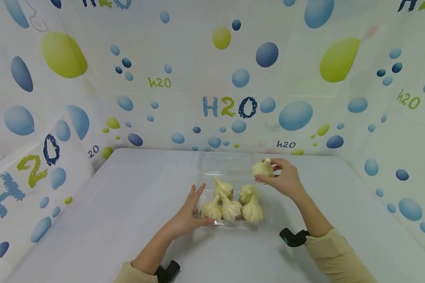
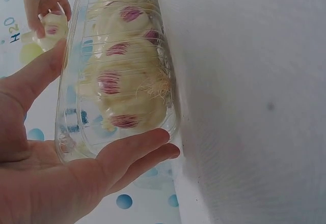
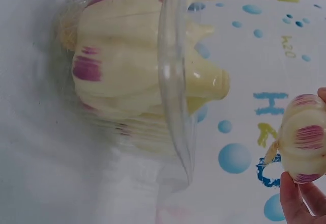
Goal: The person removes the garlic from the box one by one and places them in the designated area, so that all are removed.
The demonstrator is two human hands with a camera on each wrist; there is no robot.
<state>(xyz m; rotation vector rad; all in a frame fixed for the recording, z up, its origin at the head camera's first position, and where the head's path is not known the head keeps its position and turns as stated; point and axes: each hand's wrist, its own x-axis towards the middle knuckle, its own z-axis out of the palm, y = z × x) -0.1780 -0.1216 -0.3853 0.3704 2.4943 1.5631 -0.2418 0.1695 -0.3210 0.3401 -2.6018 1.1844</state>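
A clear plastic clamshell box (image 1: 230,223) holds several pale garlic bulbs (image 1: 231,208) with purple streaks. My left hand (image 1: 182,221) rests against the box's near left corner, fingers spread and straight along the left side, thumb at the front rim. The left wrist view shows its fingers (image 2: 137,155) lying along the box's end wall. Above the box's back right corner, my right hand (image 1: 285,180) pinches one garlic bulb (image 1: 262,169) between thumb and fingers, stem upward. That held bulb (image 3: 308,137) appears at the right edge of the right wrist view.
The box's transparent lid (image 1: 226,162) lies folded back behind it on the white table (image 1: 127,196). A printed H2O backdrop (image 1: 184,51) rises behind the table and at both sides. Dark wrist cameras (image 1: 293,237) sit at both sleeves.
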